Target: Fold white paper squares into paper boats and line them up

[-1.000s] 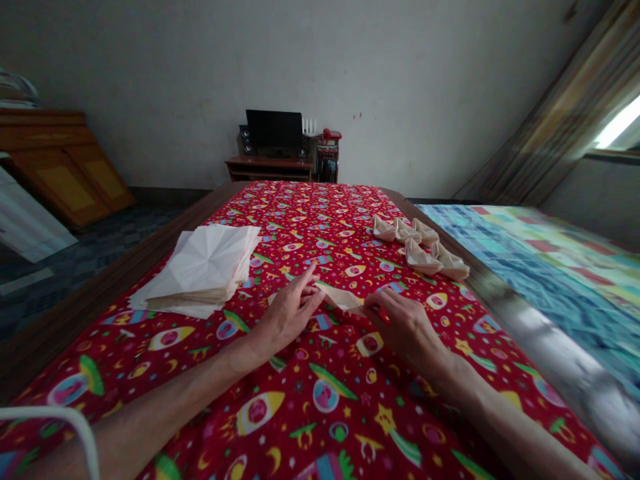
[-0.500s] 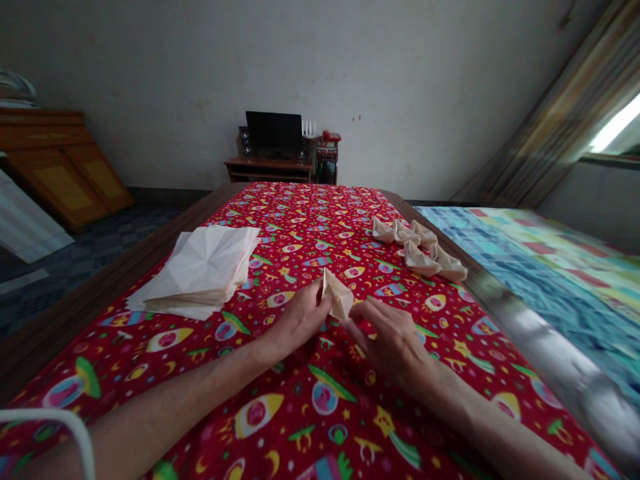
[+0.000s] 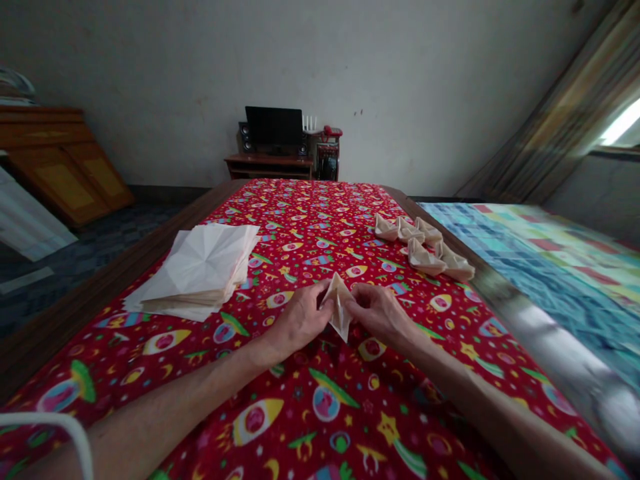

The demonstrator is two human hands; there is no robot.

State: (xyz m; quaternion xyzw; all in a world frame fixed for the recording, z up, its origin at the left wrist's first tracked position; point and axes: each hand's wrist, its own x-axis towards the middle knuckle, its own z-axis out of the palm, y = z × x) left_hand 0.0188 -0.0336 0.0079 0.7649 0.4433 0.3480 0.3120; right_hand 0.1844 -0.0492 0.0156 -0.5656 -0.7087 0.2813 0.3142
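A small piece of folded paper [image 3: 340, 308], cream-white and diamond-shaped, is held between my two hands over the red cloth. My left hand [image 3: 303, 313] pinches its left side between thumb and fingers. On its right side, my right hand [image 3: 377, 310] pinches it too, the thumb pressed near the middle crease. Further off to the right stand several folded paper pieces [image 3: 425, 257], grouped in two rows. To the left lies a stack of creased white paper sheets [image 3: 205, 260], its edges uneven.
A red patterned tablecloth [image 3: 320, 220] covers the long table. Beyond its far end are a monitor [image 3: 274, 127] and a red telephone [image 3: 327, 131]. A bed with a patterned sheet [image 3: 525, 267] adjoins on the right. A white curved tube [image 3: 60, 420] crosses the lower left.
My right hand has closed in on the folded paper and now grips its right side. The paper has turned so a point faces me. My view has shifted slightly.
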